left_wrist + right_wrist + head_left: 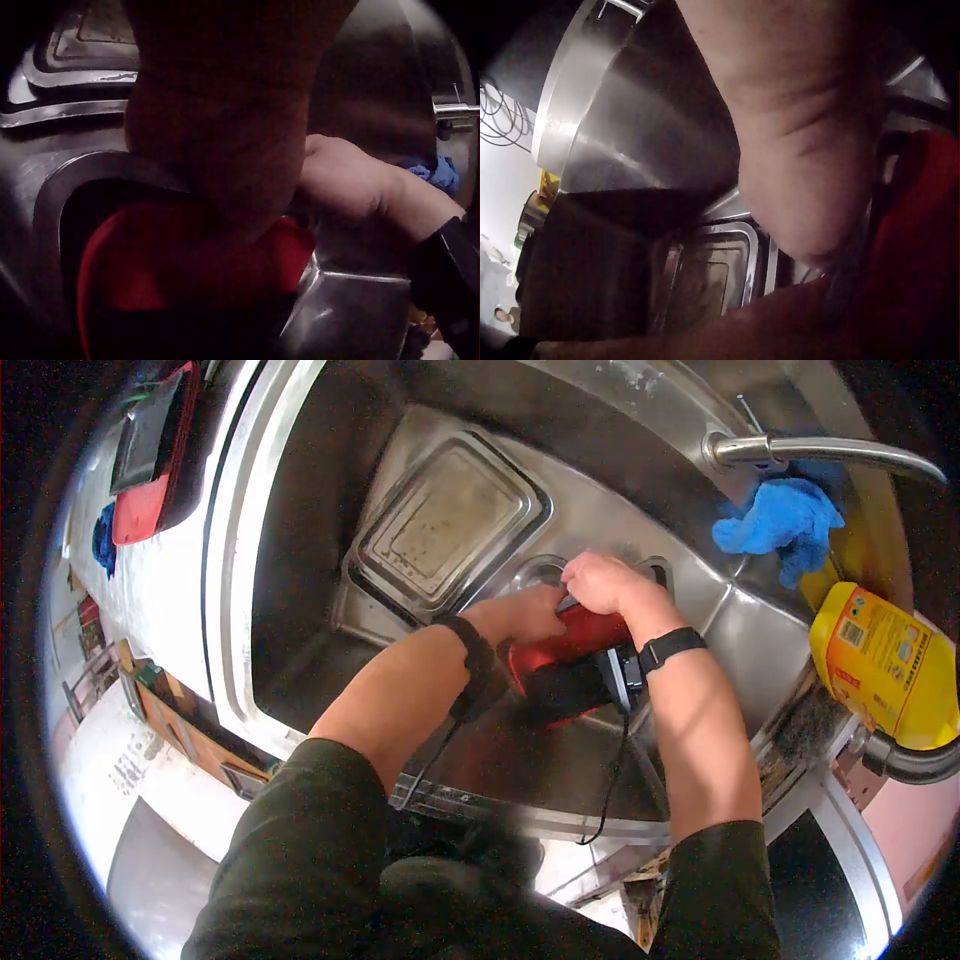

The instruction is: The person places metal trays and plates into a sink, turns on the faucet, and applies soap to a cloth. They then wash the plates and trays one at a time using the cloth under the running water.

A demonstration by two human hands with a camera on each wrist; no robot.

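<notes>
Head view: both hands work low in a steel sink (300, 610). Left hand (525, 612) and right hand (600, 582) both curl onto a red object (570, 660) at the sink's centre, over the drain recess. A steel tray (445, 525) lies just far-left of them. Only here: blue cloth (775, 525) under the tap (820, 452), yellow bottle (885, 665) at right.

Left wrist view: red object (150, 255) fills the near-left; right hand (341, 180) clenched beside it.

Right wrist view: tray (705, 277) appears empty; finger positions cannot be told.
</notes>
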